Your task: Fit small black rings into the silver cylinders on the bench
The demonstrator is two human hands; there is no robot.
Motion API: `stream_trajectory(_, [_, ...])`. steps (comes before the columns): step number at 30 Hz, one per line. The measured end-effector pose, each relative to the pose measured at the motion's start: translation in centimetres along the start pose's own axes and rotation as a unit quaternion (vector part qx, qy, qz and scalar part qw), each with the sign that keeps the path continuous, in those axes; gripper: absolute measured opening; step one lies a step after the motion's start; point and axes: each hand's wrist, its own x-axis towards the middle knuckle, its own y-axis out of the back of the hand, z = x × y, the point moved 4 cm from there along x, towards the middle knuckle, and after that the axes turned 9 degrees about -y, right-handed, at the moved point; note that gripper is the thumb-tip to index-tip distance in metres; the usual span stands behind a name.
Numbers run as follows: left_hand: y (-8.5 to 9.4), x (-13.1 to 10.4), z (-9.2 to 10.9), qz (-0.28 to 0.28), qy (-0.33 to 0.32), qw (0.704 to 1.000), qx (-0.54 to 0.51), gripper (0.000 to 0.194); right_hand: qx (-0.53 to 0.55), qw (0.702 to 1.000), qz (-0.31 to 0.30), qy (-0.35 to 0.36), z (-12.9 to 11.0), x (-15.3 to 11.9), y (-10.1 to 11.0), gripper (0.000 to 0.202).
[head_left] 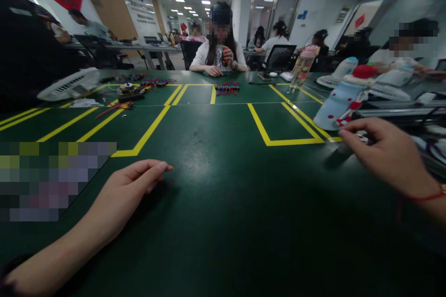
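My left hand (137, 183) is low over the green table (216, 213), left of the middle. Its thumb and fingers are pressed together, and whatever they hold, if anything, is hidden. Over on the right, my right hand (386, 153) is raised above the table with thumb and index finger pinched; I cannot make out anything between the tips. A small metallic or whitish item (362, 138) shows by its curled fingers, too unclear to name. Just beyond this hand stands a light blue bottle (329, 106) with a red top, tilted in view.
Yellow tape (296, 142) marks boxes on the table. Bundles of coloured wires (227, 88) lie toward the far side, and more wires (116, 108) at the left. White fans (71, 84) lie at both sides. A clear bottle (304, 69) stands far right. A person (219, 51) sits opposite.
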Motion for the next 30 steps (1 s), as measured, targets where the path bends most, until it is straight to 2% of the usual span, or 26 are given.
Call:
stream_trajectory(2, [0.0,0.0,-0.1,0.003,-0.003,1.000,0.001,0.038,-0.071,0.996,0.006,-0.056,3.1,1.4,0.2,0.026])
stream_trajectory(4, [0.1,0.0,-0.1,0.001,-0.006,1.000,0.001,0.037,-0.105,0.989,-0.047,-0.093,5.1,2.3,-0.2,0.029])
stream_trajectory(6, [0.2,0.0,-0.2,-0.001,-0.005,1.000,0.000,0.036,-0.109,0.982,-0.098,-0.116,6.2,2.7,-0.6,0.029])
stream_trajectory(8, [0.2,-0.1,-0.2,-0.001,-0.007,1.000,-0.001,0.036,-0.111,0.978,-0.120,-0.128,6.6,2.8,-0.7,0.030])
stream_trajectory(13, [0.2,-0.1,-0.2,-0.010,-0.012,1.000,-0.005,0.036,-0.140,0.970,-0.114,-0.162,7.3,2.9,-0.5,0.034])
stream_trajectory(17, [0.3,-0.1,-0.1,0.003,-0.008,1.000,-0.021,0.034,-0.147,0.965,-0.139,-0.168,7.4,3.1,-0.2,0.036])
stream_trajectory(21, [0.2,-0.1,-0.1,0.010,-0.006,0.999,-0.032,0.033,-0.158,0.965,-0.118,-0.174,7.7,3.4,0.4,0.039])
stream_trajectory(25, [0.3,0.0,-0.6,0.000,-0.008,0.999,-0.034,0.034,-0.162,0.959,-0.152,-0.178,8.5,3.6,-0.1,0.039])
stream_trajectory(30, [0.4,0.3,-1.4,-0.002,-0.005,0.999,-0.042,0.036,-0.164,0.957,-0.160,-0.178,8.9,3.7,-0.5,0.034])
